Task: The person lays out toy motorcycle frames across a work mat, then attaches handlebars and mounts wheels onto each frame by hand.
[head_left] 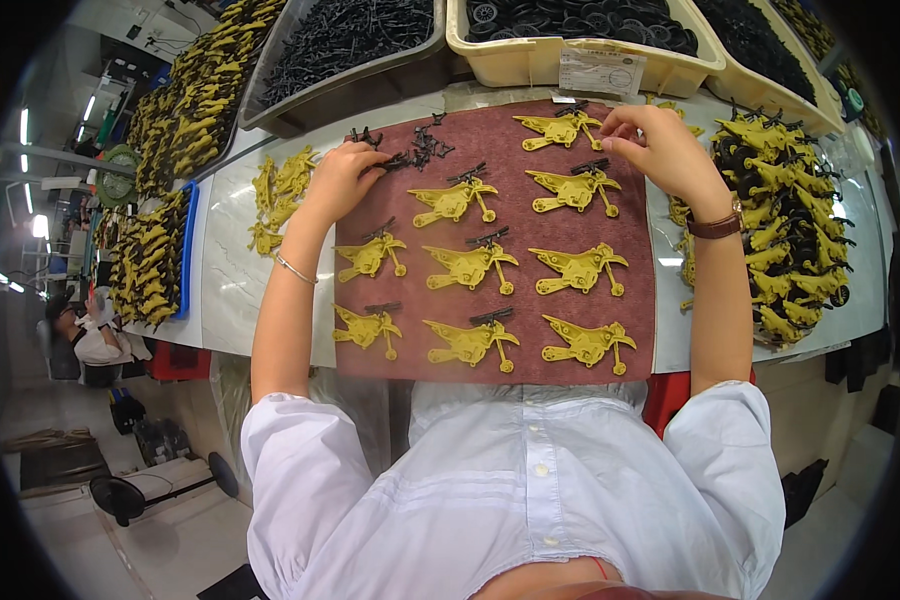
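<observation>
Left hand (pixel 340 178): fingertips are lowered to loose black parts (pixel 430 146) at the far edge of a maroon mat (pixel 630 235); whether one is pinched cannot be told. Right hand (pixel 667 150): fingers are curled toward the thumb beside the farthest of nine yellow parts (pixel 470 268); whether anything is held cannot be told. The yellow parts are laid across the mat in rough rows, most with a black part at the upper edge. The mat is flanked by a yellow heap (pixel 282 188), left, and a black-and-yellow pile (pixel 785 230), right. Beyond, black wheels (pixel 600 22) are contained in a cream bin (pixel 515 62).
</observation>
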Tool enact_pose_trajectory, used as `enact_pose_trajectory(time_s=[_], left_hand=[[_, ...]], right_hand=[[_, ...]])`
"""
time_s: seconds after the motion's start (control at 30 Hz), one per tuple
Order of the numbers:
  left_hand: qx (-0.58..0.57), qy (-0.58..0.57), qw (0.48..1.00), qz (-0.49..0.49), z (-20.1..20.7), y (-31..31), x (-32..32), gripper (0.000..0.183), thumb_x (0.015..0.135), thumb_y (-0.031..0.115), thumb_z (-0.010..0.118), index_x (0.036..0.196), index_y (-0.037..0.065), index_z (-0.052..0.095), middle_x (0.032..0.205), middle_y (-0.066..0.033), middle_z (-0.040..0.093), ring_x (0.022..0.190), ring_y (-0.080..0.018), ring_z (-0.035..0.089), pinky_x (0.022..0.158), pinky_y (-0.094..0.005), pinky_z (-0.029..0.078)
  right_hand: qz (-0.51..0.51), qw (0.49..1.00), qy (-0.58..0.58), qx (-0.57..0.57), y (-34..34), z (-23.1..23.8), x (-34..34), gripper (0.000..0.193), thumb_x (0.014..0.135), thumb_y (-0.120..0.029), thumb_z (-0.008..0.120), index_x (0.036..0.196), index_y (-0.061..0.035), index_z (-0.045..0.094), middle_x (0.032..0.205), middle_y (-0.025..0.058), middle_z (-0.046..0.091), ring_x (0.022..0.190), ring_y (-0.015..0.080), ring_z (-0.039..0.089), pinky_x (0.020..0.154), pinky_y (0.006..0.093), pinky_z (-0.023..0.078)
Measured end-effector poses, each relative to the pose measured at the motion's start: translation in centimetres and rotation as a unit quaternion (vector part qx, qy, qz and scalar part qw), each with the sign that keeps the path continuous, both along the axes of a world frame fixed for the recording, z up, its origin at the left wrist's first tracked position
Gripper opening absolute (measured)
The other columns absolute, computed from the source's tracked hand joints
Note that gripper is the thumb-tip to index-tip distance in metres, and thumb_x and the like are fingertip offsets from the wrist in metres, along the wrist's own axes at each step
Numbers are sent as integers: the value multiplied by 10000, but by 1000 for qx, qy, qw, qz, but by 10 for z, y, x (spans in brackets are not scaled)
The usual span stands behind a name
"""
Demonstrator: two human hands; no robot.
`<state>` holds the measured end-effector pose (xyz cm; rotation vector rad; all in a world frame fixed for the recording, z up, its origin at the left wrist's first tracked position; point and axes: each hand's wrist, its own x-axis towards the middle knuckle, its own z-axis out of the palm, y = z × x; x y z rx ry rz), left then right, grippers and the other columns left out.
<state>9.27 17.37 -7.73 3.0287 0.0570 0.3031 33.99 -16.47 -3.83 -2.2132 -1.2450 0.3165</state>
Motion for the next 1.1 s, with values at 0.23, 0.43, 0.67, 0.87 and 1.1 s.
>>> enact_pose_trajectory(time_s=[0.23, 0.43, 0.67, 0.87, 1.1], left_hand=[[-197, 10, 977, 83, 19, -23, -6, 208, 804, 101, 709, 996, 22, 703, 919, -94, 688, 788, -199, 651, 727, -325, 521], [-438, 40, 896, -65, 49, -125, 29, 194, 822, 19, 697, 993, -65, 664, 935, -71, 676, 840, -101, 639, 752, -240, 525], [-653, 118, 745, -69, 36, -196, 58, 226, 842, 52, 699, 1037, -59, 677, 934, -109, 715, 841, -127, 682, 722, -247, 550], [-529, 98, 839, -84, 20, -205, 70, 196, 835, 113, 701, 973, -27, 693, 871, -105, 715, 772, -140, 683, 682, -281, 541], [-271, -7, 953, -135, -17, -209, 71, 198, 808, 159, 693, 957, 30, 711, 836, -143, 700, 762, -309, 676, 695, -372, 539]], right_hand=[[56, 997, 30, 48, 1, 12, -26, 196, 851, -174, 694, 983, -31, 676, 815, 65, 668, 723, 116, 602, 657, 264, 488], [155, 936, 190, 251, 12, 4, -66, 222, 823, -137, 736, 1021, -45, 695, 873, 26, 667, 763, 74, 596, 645, 213, 471], [92, 914, 366, 146, -46, 1, -57, 239, 756, 1, 768, 980, 14, 686, 842, 15, 675, 721, 63, 622, 641, 190, 481], [-40, 933, 306, 187, -91, -35, -57, 152, 828, -49, 707, 959, 12, 661, 876, 27, 667, 789, 73, 635, 674, 206, 499], [71, 991, -34, 110, -92, -42, -121, 162, 850, -91, 648, 1007, -55, 640, 984, 87, 656, 906, 243, 607, 828, 354, 450]])
